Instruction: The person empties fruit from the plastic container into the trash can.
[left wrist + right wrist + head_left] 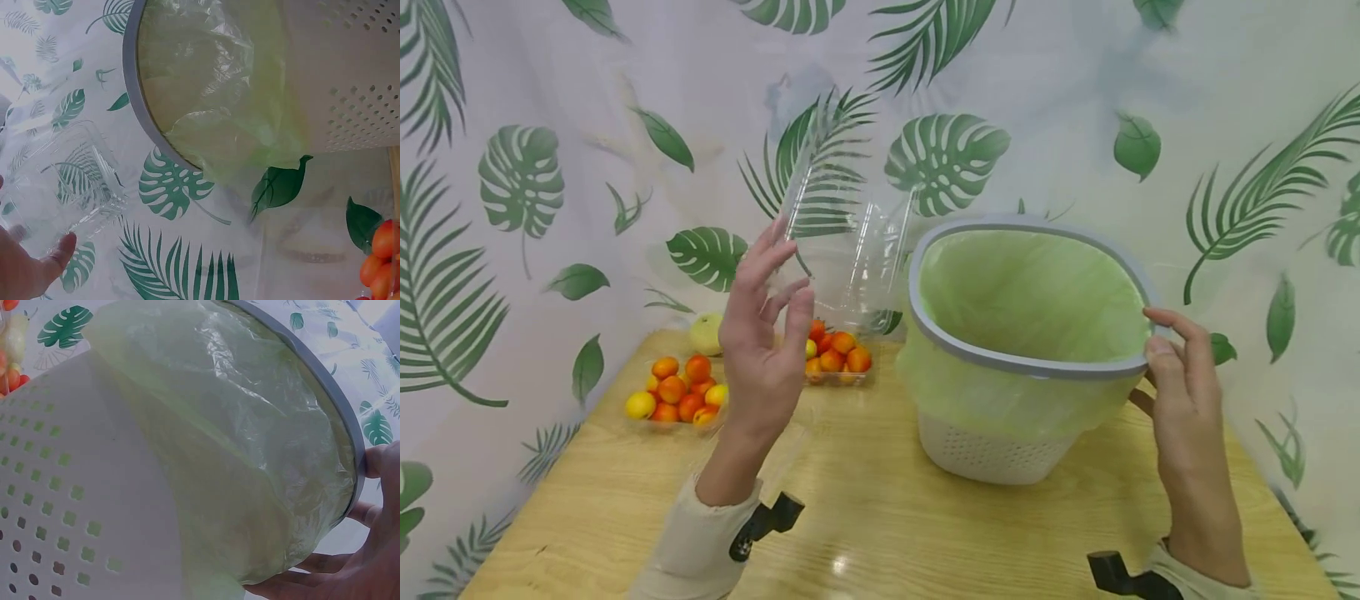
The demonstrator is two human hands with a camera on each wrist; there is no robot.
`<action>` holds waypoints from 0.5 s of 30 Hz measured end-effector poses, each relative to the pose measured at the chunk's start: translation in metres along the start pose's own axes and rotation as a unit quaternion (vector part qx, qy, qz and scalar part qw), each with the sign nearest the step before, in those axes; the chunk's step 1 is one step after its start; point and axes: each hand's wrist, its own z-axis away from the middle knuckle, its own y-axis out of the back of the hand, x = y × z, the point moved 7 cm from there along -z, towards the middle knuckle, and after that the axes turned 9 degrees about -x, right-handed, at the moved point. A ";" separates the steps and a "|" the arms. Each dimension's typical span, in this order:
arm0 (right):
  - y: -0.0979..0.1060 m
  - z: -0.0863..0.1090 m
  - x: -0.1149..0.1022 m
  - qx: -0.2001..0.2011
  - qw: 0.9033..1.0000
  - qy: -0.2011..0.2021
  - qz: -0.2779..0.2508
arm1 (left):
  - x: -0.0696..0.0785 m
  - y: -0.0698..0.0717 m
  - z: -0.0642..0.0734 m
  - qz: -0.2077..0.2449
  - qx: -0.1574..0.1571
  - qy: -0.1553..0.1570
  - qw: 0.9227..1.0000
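Note:
My left hand [763, 333] is raised and holds a clear plastic container [838, 250] by its near edge, thumb on one side and fingers on the other. In the left wrist view the thumb shows at the side of this see-through container [81, 181]. My right hand [1187, 392] grips the grey rim ring [970, 354] of a white trash bin [985, 458] at its right side. A light green bin bag [1000, 404] lines the bin and folds down over its outside. The bin's base looks tilted, its mouth facing me.
Behind my left hand, orange and yellow tomatoes sit in a clear tray [673, 423] and a second clear tray [850, 379]. A pale round fruit [706, 333] lies behind them. A leaf-patterned curtain [1060, 108] hangs behind the wooden table [865, 517].

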 end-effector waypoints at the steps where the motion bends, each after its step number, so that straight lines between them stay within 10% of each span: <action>1: 0.000 0.000 0.000 0.001 1.000 -0.002 -0.001 | -0.002 0.006 0.008 0.014 0.011 0.022 1.000; 7: 0.004 0.000 0.003 0.008 1.000 -0.010 -0.008 | -0.012 0.028 0.061 0.057 0.044 0.149 0.986; 15: 0.001 -0.001 0.005 0.001 1.000 -0.012 0.001 | -0.029 0.028 0.147 0.084 -0.022 0.329 0.940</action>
